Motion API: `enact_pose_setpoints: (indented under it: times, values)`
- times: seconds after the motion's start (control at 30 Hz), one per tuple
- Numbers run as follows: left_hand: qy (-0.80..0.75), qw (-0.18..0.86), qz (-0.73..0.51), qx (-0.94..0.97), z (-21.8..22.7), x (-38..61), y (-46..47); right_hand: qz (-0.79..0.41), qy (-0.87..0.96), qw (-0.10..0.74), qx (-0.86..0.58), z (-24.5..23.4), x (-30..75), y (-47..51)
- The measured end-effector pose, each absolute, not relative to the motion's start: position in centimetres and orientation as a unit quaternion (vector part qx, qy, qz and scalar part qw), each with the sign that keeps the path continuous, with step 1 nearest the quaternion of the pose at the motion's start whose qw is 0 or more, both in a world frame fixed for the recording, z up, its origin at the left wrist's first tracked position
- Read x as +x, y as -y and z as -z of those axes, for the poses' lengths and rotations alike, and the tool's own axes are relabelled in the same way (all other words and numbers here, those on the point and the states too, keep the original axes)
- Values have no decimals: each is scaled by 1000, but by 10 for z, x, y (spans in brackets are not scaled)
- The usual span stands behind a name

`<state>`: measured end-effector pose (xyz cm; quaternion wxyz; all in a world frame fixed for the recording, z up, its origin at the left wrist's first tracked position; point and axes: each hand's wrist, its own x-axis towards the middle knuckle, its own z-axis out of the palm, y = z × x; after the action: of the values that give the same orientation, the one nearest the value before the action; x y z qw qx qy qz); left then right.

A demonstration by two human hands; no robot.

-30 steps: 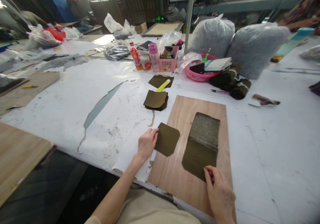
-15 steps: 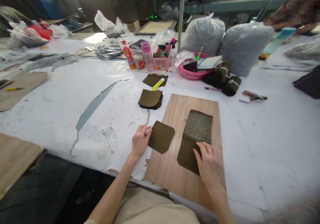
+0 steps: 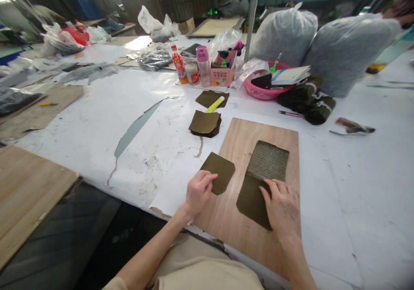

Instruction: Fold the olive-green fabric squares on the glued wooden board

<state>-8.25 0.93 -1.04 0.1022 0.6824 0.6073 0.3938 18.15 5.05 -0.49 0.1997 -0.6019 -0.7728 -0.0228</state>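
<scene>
My left hand point(image 3: 198, 191) pinches the near edge of a small olive fabric piece point(image 3: 220, 171) that lies half on a wooden board point(image 3: 237, 221). My right hand point(image 3: 282, 207) lies flat, fingers stretched, on a larger olive fabric piece point(image 3: 250, 201) on the same board. That larger piece runs up into a grey ribbed patch point(image 3: 268, 160). Beyond the board sits a small stack of olive fabric pieces point(image 3: 205, 123), and further back a single piece with a yellow glue stick point(image 3: 215, 104) on it.
White paper point(image 3: 106, 121), torn in places, covers the table. At the back stand a pink basket point(image 3: 263, 91), a pink box point(image 3: 221, 72), bottles point(image 3: 177, 69), two large filled bags point(image 3: 284, 31) and dark fabric rolls point(image 3: 307, 102). Scissors point(image 3: 289, 114) lie right of the glue. A second wooden board point(image 3: 26, 195) lies at the left.
My right hand slid up from the larger piece's near corner onto its middle. My left hand moved from the small piece's left edge to its near edge.
</scene>
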Motion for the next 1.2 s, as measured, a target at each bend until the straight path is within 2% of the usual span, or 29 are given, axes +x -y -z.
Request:
enact_pose_setpoints:
  times: [0.17,0.27,0.43,0.63,0.77,1.2]
  values:
    - [-434,74,-256,861,11,-38,7,25,779,160,-605,4,182,-56]
    - [-399,58,-214,890,11,-29,7,14,781,161,-603,4,180,-57]
    - [-398,46,-216,890,13,-26,5,20,758,220,-613,6,175,-51]
    - [-392,49,-225,891,15,-25,5,-30,710,295,-638,12,179,-44]
    - [-383,43,-228,894,19,-25,5,-27,686,320,-653,10,182,-40]
    - [-392,50,-223,891,24,-25,7,-26,720,222,-657,13,162,-44]
